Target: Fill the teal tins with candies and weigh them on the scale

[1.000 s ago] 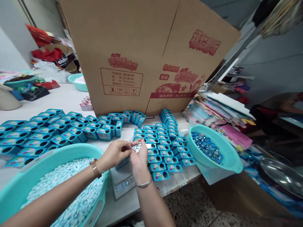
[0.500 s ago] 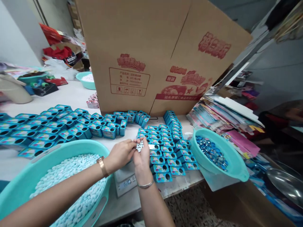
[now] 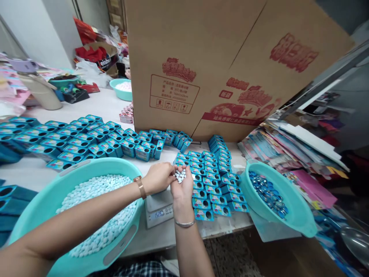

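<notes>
My right hand [image 3: 182, 194] is cupped palm up around a small heap of white and pale-blue candies [image 3: 180, 176]. Bent and drawn together, the fingers of my left hand [image 3: 158, 177] touch the heap's left edge; what lies between their tips is hidden. Below both hands is a white digital scale [image 3: 157, 220], partly covered by them, with its display lit. To the left, a large turquoise basin [image 3: 95, 163] holds many similar candies [image 3: 105, 227]. Rows of small blue boxes [image 3: 202, 203] with round dark holes on top stand just right of my right hand.
More blue boxes [image 3: 82, 142] stand in rows behind the basin. A tall cardboard carton [image 3: 178, 30] blocks the back. At right, a turquoise bowl [image 3: 305, 215] of shiny blue pieces overhangs the table edge, beside stacked printed sheets [image 3: 291, 150]. A bottle [image 3: 43, 90] stands far left.
The view has shifted, so the carton and basin appear further right. Both hands remain together over the scale with the candies in the right palm. The display's digits have changed.
</notes>
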{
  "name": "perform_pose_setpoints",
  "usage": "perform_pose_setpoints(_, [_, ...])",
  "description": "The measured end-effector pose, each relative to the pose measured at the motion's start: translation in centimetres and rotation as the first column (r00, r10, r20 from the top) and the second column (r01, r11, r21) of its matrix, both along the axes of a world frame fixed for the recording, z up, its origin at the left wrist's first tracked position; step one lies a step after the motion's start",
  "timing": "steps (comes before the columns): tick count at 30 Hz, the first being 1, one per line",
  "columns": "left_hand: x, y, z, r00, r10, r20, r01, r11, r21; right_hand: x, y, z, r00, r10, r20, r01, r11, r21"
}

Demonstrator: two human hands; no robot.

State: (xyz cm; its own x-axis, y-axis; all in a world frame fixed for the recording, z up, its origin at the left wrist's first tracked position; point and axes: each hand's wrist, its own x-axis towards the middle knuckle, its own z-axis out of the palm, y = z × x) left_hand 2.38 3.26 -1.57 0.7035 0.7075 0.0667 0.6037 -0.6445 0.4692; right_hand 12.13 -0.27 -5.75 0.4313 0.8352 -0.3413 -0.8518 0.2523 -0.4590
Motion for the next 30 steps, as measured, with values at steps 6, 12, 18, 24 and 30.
perform_pose_setpoints(6, [-0.1,1.4,0.0,0.999,-0.035,0.038,0.04,0.992,-0.12,0.4,-0.3,0.1,0.993,0.02,-0.116,-0.02,1.0,0.007])
perform_pose_setpoints(12, [-0.6,1.1,-0.2,0.994,-0.037,0.103,0.052,0.988,-0.145,0.4,-0.1,-0.1,0.992,0.033,-0.126,-0.038,0.999,-0.035])
perform_pose_setpoints(18, [-0.2,-0.6,0.3,1.0,-0.019,-0.012,0.019,0.998,0.065,-0.3,0.1,-0.1,0.996,-0.016,-0.084,0.015,1.0,-0.012])
perform_pose_setpoints(24, [-1.7,-0.3,0.6,1.0,-0.003,0.011,0.002,0.998,0.061,1.5,-0.4,0.0,0.944,-0.004,-0.329,-0.004,1.0,-0.023])
perform_pose_setpoints(30, [-3.2,0.6,-0.9,0.999,-0.028,-0.037,0.032,0.994,0.101,4.3,-1.6,0.2,0.964,-0.106,-0.243,0.106,0.994,-0.013])
